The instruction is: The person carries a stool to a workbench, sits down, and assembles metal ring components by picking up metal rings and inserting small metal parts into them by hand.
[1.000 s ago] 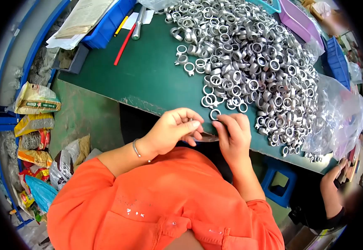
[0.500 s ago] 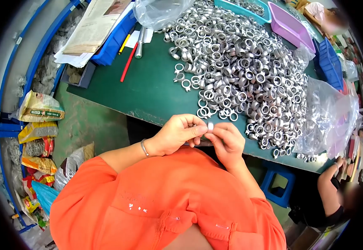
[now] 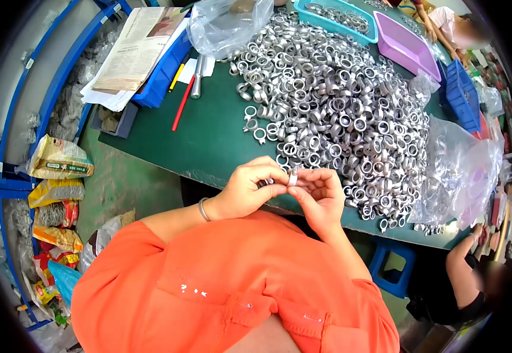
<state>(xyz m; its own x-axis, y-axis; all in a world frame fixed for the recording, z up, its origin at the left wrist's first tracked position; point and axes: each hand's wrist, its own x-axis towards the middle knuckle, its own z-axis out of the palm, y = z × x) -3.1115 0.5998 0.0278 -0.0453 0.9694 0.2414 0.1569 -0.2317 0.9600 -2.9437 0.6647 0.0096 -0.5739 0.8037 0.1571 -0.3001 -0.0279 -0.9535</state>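
This was a workshop for small metal parts: a great heap of metal rings covered much of a green worktable, with a turquoise basket and a purple tray (both plain plastic) at its far side. Blue shelving lined the left, printed sacks were piled by it, a blue stool stood near the table, and another person's arm showed at the right.

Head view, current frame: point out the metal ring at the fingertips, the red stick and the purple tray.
Metal ring (image 3: 293, 178): head view, on its outer band.
Red stick (image 3: 183, 105): head view, about midway along its length.
Purple tray (image 3: 408, 46): head view, on its bare inside.
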